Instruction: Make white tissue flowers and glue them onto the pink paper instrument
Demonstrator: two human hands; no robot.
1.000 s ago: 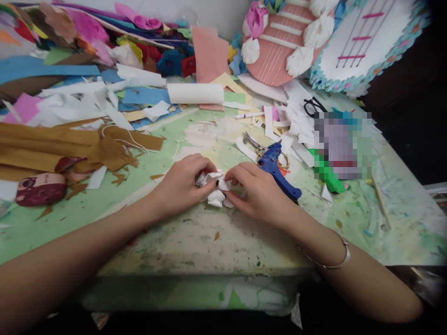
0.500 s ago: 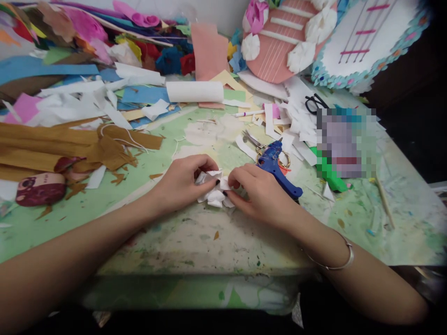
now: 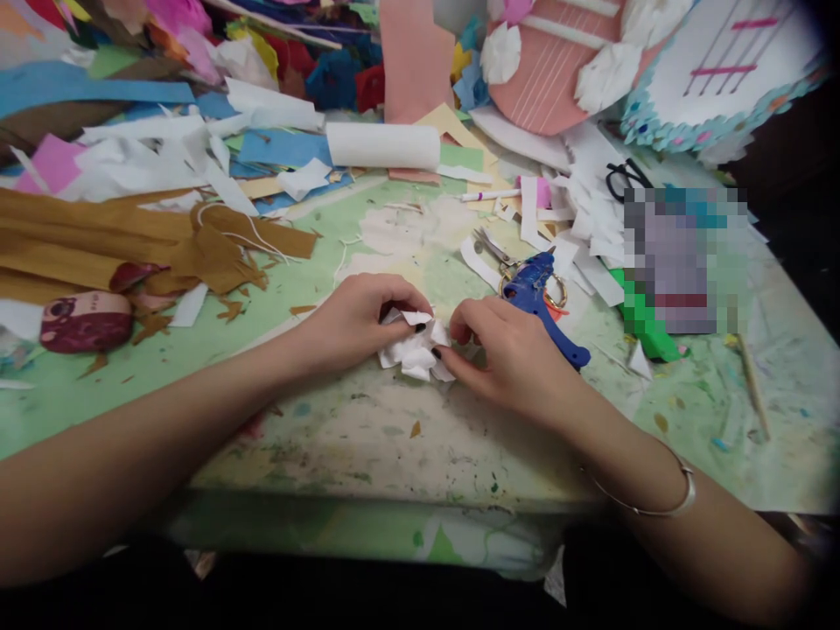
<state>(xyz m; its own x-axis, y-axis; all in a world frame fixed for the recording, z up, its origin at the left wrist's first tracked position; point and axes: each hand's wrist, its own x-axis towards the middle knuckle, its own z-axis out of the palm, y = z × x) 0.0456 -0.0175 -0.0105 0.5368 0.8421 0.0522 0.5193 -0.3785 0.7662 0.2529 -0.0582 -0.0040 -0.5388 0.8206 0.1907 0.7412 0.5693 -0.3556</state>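
Observation:
A small crumpled white paper flower (image 3: 415, 350) lies on the stained green table (image 3: 407, 437), held from both sides. My left hand (image 3: 354, 319) curls round its left edge, fingers pinching the folds. My right hand (image 3: 508, 354) pinches its right edge, and a thin metal bangle sits on that wrist. Just right of my right hand lies a blue glue gun (image 3: 544, 306), partly over a pair of scissors (image 3: 499, 255).
Brown crepe paper strips (image 3: 131, 245) and a dark red painted stone (image 3: 85, 321) lie at the left. A white paper roll (image 3: 384, 145), coloured paper scraps, a pink guitar-shaped craft (image 3: 551, 70), black scissors (image 3: 623, 179) and a green object (image 3: 647, 328) crowd the back and right.
The view has shifted, so everything sits a little further right and higher. My fingers have worked the white paper slightly; both hands stay on it.

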